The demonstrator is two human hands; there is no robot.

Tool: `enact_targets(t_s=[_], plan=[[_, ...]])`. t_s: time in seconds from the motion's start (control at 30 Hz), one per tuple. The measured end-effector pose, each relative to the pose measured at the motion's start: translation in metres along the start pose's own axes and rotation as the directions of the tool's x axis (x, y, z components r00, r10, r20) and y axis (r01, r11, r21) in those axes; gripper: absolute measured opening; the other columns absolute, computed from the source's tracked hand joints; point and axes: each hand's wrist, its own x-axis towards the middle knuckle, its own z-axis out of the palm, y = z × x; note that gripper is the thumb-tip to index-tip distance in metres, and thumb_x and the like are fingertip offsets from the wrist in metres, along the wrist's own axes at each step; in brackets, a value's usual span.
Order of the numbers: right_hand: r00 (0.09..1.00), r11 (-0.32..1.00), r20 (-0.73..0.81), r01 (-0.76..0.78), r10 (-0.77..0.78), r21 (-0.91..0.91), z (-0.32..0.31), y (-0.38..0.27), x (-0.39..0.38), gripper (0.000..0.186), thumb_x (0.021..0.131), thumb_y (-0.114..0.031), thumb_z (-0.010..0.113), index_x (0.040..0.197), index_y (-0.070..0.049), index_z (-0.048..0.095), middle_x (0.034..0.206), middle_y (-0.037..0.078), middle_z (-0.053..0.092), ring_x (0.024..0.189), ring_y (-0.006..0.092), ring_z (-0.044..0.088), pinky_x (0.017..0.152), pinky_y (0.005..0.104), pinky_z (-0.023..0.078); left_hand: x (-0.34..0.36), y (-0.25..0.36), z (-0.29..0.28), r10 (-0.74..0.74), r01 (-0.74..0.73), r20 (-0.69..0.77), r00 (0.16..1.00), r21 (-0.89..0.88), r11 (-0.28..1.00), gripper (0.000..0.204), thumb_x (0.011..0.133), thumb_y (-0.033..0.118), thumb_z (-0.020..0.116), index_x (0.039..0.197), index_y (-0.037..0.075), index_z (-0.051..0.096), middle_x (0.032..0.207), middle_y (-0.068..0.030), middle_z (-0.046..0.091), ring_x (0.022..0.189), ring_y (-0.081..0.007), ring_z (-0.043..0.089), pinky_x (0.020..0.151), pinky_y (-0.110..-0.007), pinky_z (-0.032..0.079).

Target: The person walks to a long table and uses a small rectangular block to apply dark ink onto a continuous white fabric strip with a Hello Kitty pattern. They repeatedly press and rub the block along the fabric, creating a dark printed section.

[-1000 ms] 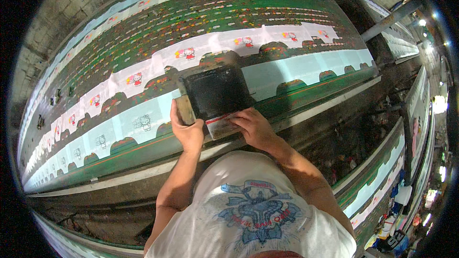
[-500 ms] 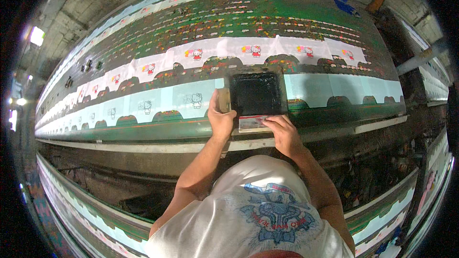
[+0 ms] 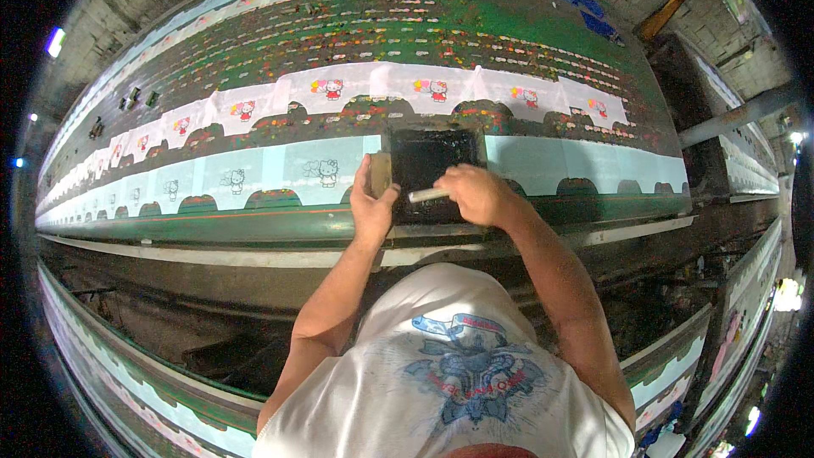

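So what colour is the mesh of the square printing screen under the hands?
Black, ink-covered mesh in the square wooden-framed printing screen, seen best in the head view.

Right hand (image 3: 476,193) now on squeegee (image 3: 426,196) over screen frame (image 3: 432,159).

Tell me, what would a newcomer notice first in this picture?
Probably the black printing screen, lying at the middle of the long green table on a pale cloth strip. The left hand grips its wooden left edge, while the right hand holds a pale scraper over it. Next come the rows of white cloth pieces with small cartoon prints, stretching along the table.
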Motion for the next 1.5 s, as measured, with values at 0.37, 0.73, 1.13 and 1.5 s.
enact_targets(t_s=[0.37,0.73,1.13,1.5], plan=[[0.965,0.996,-0.259,-0.053,0.033,-0.07,0.015,0.049,0.054,0.054,0.084,0.004,0.065,0.135,-0.006,0.08,0.121,0.018,0.076,0.116,0.0417,0.072,0.108,0.0534,0.057,0.008,0.009,-0.019,-0.09,0.102,0.114,0.989,-0.099,0.99,0.084,0.096,-0.018,0.069,0.174,-0.007,0.04,0.175,-0.0262,0.05,0.163,-0.032,0.049,0.135,-0.042,0.037],[0.973,0.981,-0.214,-0.124,0.09,-0.15,0.058,-0.044,-0.029,0.051,0.091,-0.003,0.065,0.141,-0.007,0.074,0.135,0.016,0.073,0.126,0.0399,0.068,0.113,0.0538,0.055,0.005,0.013,-0.013,-0.132,0.15,0.108,0.985,-0.191,0.97,0.084,0.096,-0.018,0.072,0.173,-0.009,0.04,0.167,-0.0236,0.059,0.15,-0.0263,0.06,0.126,-0.039,0.047],[0.851,0.989,-0.502,-0.13,0.151,0.077,0.06,-0.044,-0.098,0.042,0.096,-0.016,0.085,0.136,-0.008,0.075,0.145,0.016,0.07,0.137,0.0406,0.065,0.118,0.0531,0.053,-0.004,0.024,0.01,0.006,-0.005,-0.01,1.0,0.135,0.991,0.106,0.074,-0.016,0.073,0.174,-0.005,0.04,0.158,-0.0215,0.061,0.147,-0.0299,0.06,0.127,-0.04,0.044],[0.579,0.779,-0.562,-0.226,0.591,0.585,0.044,0.054,-0.226,0.038,0.105,-0.021,0.079,0.139,-0.004,0.076,0.137,0.02,0.078,0.126,0.0355,0.076,0.108,0.0447,0.059,-0.042,0.009,0.155,0.161,-0.162,0.014,0.987,0.134,0.978,0.104,0.074,-0.015,0.072,0.173,-0.005,0.042,0.166,-0.0193,0.057,0.155,-0.029,0.055,0.132,-0.041,0.04]])
